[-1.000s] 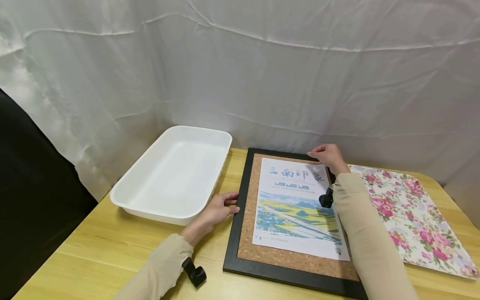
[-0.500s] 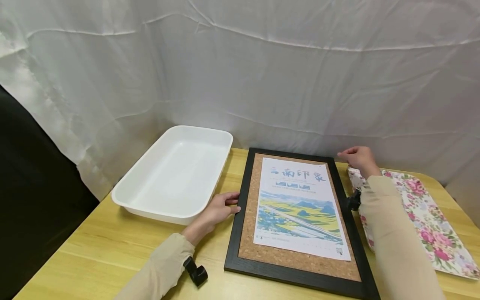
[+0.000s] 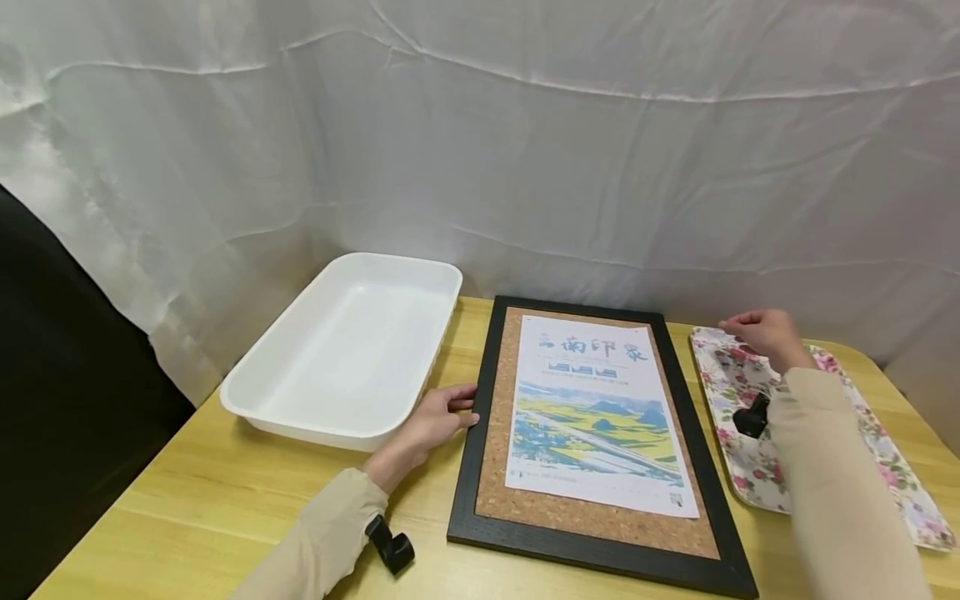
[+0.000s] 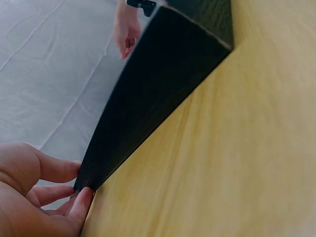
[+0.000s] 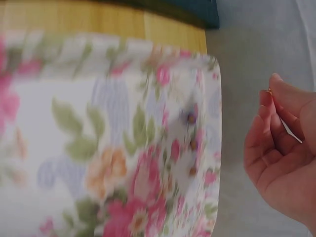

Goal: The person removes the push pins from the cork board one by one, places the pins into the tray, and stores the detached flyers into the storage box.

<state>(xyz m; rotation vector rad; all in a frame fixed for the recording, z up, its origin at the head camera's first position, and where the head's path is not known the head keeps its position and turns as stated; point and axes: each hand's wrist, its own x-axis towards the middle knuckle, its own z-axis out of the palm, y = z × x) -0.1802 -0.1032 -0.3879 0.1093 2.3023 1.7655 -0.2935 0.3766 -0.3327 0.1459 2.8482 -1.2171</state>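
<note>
A white plastic tray (image 3: 345, 350) sits at the counter's (image 3: 187, 500) far left corner, hard against the draped white cloth (image 3: 525, 150). Just beside its right rim, the left hand (image 3: 431, 421) rests on the counter with its fingers curled against the left edge of a black-framed cork board (image 3: 489, 433), fingertips (image 4: 81, 197) touching the frame's outer side. The board lies flat in the counter's middle, its far edge near the back edge, and carries a printed poster (image 3: 596, 417) (blue characters above a yellow-and-green landscape). To the right, near the counter's far right corner, a flowered tray (image 3: 731, 392) lies just beside the board's right edge. The right hand (image 3: 765, 333) hovers over that tray's far end, thumb and fingers pinched together on a small pin (image 5: 286, 127), thin and hard to make out. Several tiny pins (image 5: 191, 144) lie inside the flowered tray, blurred.
</note>
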